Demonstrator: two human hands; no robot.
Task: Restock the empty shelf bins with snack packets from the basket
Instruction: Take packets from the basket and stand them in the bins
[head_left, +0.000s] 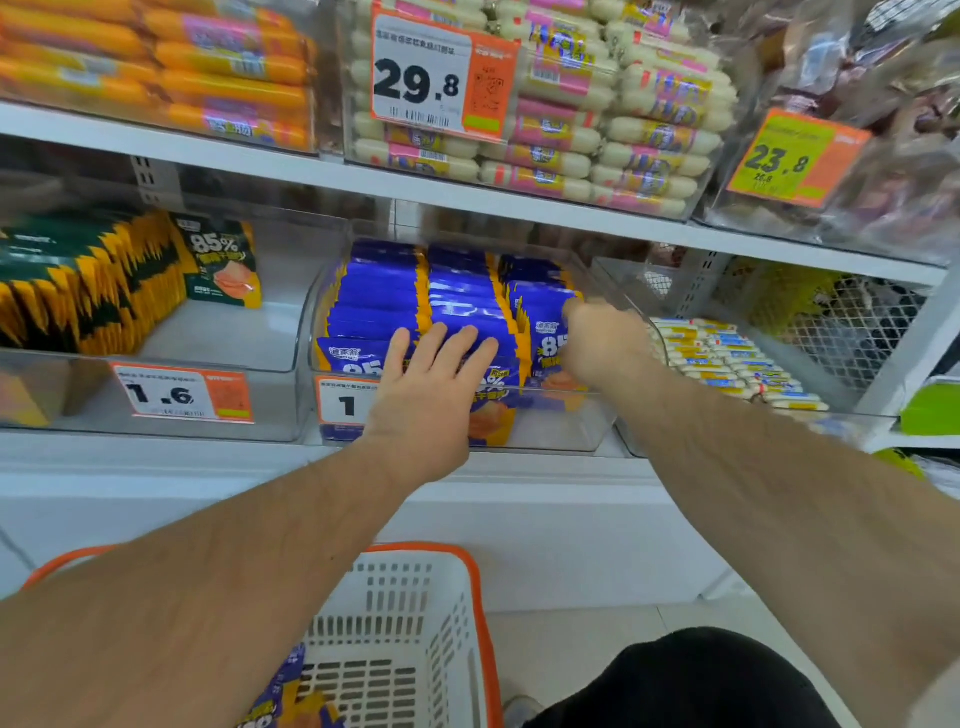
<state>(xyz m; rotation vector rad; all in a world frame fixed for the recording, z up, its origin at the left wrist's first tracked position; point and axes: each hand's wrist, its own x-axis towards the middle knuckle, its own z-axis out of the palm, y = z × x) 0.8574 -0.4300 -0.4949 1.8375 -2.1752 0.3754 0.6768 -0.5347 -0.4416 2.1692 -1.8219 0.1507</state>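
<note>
Landmark: clear middle bin (561, 431) on the lower shelf (156, 457), packed with upright blue packets (457, 306) in three rows.

Left hand (421, 410): over the bin's front edge, fingers (439, 345) straight and spread, pressed flat on the tops of the front packets of the centre row. Grip wide, holding nothing.

Right hand (597, 343): at the bin's right row, blurred, fingers curled at the top of the front packet there. Whether the grip pinches that packet: cannot tell.

Left of the bin: a second clear bin (270, 400) with green-and-yellow packets (104, 280) stacked along its left part and one upright at the back; price tag 1.6 (182, 395) on its front.

Right of the bin: a third bin (852, 410) with small white sticks (727, 358).

Above the bin: upper shelf with orange sausages (208, 67), white sausages (623, 119), and price tags 29.8 (431, 78) and 23.8 (789, 156).

Below the bin, on the floor: white basket (415, 623) with orange rim; one blue packet (280, 701) visible at its lower left, partly hidden by the left forearm.
</note>
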